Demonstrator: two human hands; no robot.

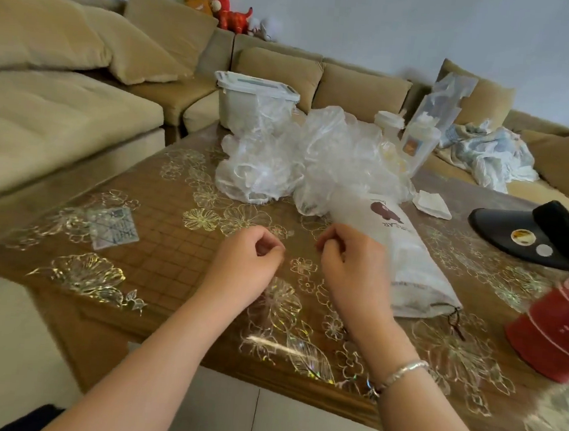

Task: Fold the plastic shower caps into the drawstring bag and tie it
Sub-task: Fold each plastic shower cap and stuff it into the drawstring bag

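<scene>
A heap of crumpled clear plastic shower caps (pixel 302 158) lies at the far middle of the table. A white drawstring bag (pixel 406 257) with a brown bear print lies slanted to the right of my hands, its gathered mouth and dark cord (pixel 454 324) toward the near edge. My left hand (pixel 248 263) hovers over the table with fingers curled, thumb meeting fingertips. My right hand (pixel 351 266) is curled the same way, just left of the bag. Whether either pinches thin clear plastic is not visible.
The wooden table (pixel 155 255) has a clear flower-printed cover. A white lidded box (pixel 251 102) and bottles (pixel 417 141) stand at the back. A black visor (pixel 529 233) and a red tin (pixel 562 329) sit at the right. A small packet (pixel 113 228) lies at the left. Beige sofas surround the table.
</scene>
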